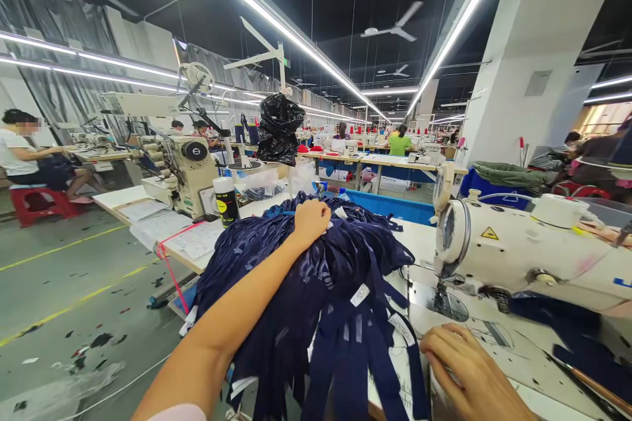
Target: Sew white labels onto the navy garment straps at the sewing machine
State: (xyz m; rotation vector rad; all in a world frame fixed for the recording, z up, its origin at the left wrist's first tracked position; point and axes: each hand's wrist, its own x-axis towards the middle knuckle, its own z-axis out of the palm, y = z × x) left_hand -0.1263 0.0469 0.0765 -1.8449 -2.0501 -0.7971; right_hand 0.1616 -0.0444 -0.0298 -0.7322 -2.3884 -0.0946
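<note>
A large heap of navy fabric strips (276,296) lies over the table in front of me, its long ends hanging down over the near edge. Small white printed labels, such as the label (360,295), show on several strips. My left hand (312,218) rests at the top of the heap with its fingers curled closed; what they hold, if anything, is hidden. By the sewing machine bed, my right hand (461,368) is palm down with loosely bent fingers apart. Its fingertips are beside the rightmost hanging strip (417,368); no held piece shows in it.
A white sewing machine (513,243) stands at right, its needle area just beyond my right hand. Scissors (587,378) lie near dark fabric. At left are a black-and-white spray can (226,202), paper sheets (190,243) and another machine (190,168). Co-workers sit farther off.
</note>
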